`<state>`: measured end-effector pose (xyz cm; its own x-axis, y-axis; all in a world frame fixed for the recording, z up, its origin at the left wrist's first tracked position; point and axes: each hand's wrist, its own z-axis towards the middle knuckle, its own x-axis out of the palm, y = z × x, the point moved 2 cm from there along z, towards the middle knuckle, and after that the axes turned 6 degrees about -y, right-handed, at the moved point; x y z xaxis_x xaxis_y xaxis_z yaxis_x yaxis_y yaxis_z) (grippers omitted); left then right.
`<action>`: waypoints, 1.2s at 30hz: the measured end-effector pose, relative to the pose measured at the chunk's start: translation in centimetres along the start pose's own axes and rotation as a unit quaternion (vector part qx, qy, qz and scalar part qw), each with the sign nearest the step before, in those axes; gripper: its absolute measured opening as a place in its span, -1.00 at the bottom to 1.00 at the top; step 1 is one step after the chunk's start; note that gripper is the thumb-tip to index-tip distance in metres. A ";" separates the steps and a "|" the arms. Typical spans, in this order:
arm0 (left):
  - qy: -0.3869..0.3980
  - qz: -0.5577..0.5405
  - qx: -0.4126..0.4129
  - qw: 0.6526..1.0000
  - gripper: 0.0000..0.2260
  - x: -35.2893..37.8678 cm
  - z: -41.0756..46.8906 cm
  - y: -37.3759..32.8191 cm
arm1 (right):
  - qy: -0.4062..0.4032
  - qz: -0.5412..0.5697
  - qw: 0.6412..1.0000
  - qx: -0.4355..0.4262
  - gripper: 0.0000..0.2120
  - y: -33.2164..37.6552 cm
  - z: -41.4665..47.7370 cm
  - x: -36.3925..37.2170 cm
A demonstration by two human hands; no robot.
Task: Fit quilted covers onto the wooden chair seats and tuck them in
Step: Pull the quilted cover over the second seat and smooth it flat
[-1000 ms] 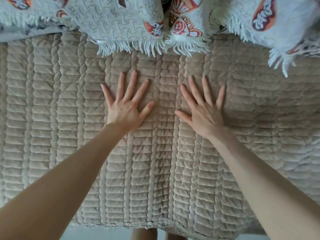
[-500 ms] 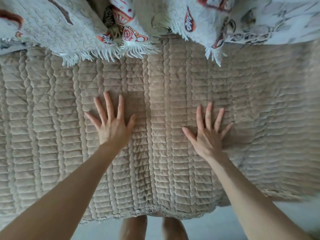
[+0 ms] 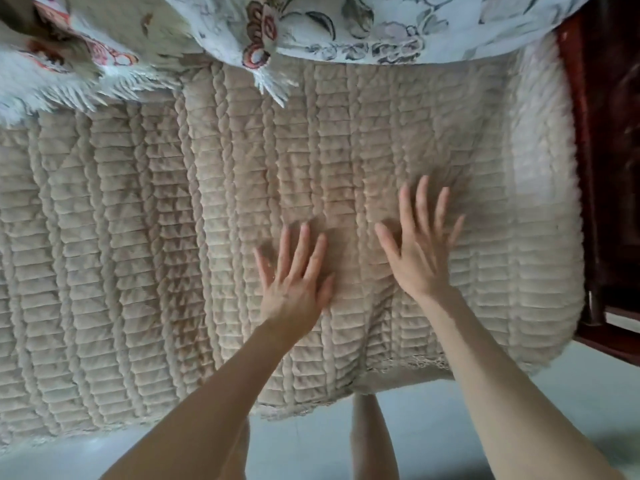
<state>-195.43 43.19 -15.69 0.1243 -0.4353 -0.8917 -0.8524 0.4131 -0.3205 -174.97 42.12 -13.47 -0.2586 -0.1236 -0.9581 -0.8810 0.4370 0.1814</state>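
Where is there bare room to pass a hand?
The beige quilted cover lies bare left of the left hand, and between the right hand and the dark wooden frame. Crowded along the back, under the fringed floral cushions.

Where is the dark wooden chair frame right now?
The wooden frame runs down the far right edge of the head view, just past the quilted cover's right end, to the right of the right hand.

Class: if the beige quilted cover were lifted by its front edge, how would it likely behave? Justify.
The beige quilted cover would probably sag floppily: its lace-trimmed front edge hangs limp. Padded ribs suggest bulk, so it is likely light yet not flimsy. Wrinkles by the right hand hint that pushing bunches it.
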 end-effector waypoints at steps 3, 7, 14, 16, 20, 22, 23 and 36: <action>0.040 0.040 -0.048 0.997 -0.40 0.9 2.8 -2.2 | 0.048 -0.014 0.998 -0.028 -0.23 -3.8 -1.0 1.1; 0.063 0.071 -0.099 0.991 -0.40 1.7 3.9 -2.2 | 0.105 -0.063 0.988 -0.090 -0.19 -5.2 0.7 3.0; -0.012 0.021 -0.142 0.990 -0.40 0.1 2.5 -6.5 | 0.135 -0.088 0.987 0.007 -0.12 -15.6 -5.0 0.7; -0.008 0.023 -0.041 0.999 -0.39 0.4 1.6 -9.3 | 0.137 -0.079 0.987 -0.005 -0.09 -14.7 -5.3 0.4; 0.016 0.072 0.014 0.997 -0.40 2.0 1.0 -9.8 | 0.160 -0.080 0.979 -0.101 -0.07 -14.7 -6.4 1.2; 0.033 0.079 -0.025 0.996 -0.33 2.3 1.0 -7.9 | 0.159 -0.092 0.980 -0.074 -0.05 -19.6 -8.7 1.2; 0.039 0.089 -0.021 0.995 -0.29 2.5 0.9 -7.4 | 0.152 -0.101 0.982 -0.047 -0.04 -22.3 -10.2 0.8; 0.069 0.132 0.203 0.968 -0.42 3.9 4.6 -19.0 | 0.009 0.063 0.988 0.143 -0.15 -20.6 -12.2 -0.9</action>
<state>-176.36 37.29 -14.58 -0.1640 -0.3632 -0.9172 -0.5712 0.7930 -0.2119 -161.39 22.39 -13.67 -0.3683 -0.0659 -0.9274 -0.6934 0.6839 0.2268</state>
